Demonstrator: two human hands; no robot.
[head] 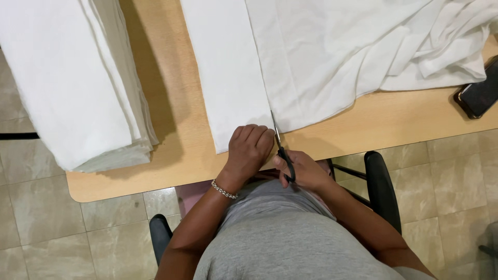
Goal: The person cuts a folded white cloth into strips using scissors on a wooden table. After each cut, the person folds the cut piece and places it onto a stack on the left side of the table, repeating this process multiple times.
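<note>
The counter (pixel 171 129) carries a flat white cloth (pixel 228 67), its near edge right under both grips. The left hand (pixel 250 148), fingers curled, presses the cloth down; the right hand (pixel 303 170), closed around the handles, holds black scissors (pixel 280 148) whose blades enter at a fold line. Keeping the cloth taut along that line looks wise. A folded stack (pixel 78 88) lies well left; rumpled fabric (pixel 415 46) and a phone (pixel 477 93) sit right.
</note>
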